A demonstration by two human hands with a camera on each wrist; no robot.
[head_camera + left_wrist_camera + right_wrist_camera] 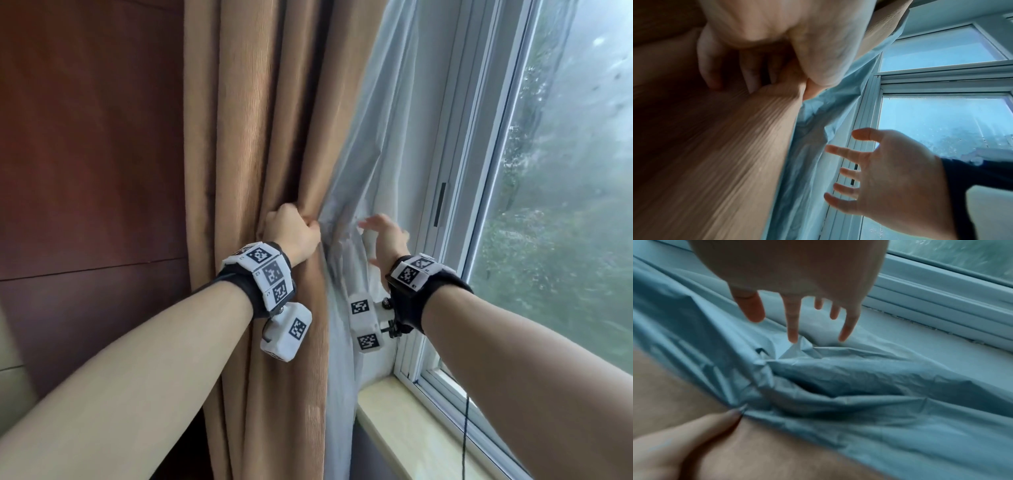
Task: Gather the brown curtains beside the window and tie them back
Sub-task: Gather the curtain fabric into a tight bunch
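Note:
The brown curtain (260, 137) hangs in folds left of the window, with a pale grey-blue lining (363, 178) behind its right edge. My left hand (291, 229) grips a bunch of the brown fabric (719, 146) at about waist height, fingers curled round it. My right hand (383, 236) hovers just right of the bunch with its fingers spread, close to the crumpled lining (838, 378); whether the fingertips (793, 337) touch it is unclear. It holds nothing. No tie-back is in view.
A dark wooden wall panel (89, 154) stands left of the curtain. The white window frame (479, 192) and a beige sill (404, 431) lie to the right. A thin black cord (466, 435) hangs over the sill.

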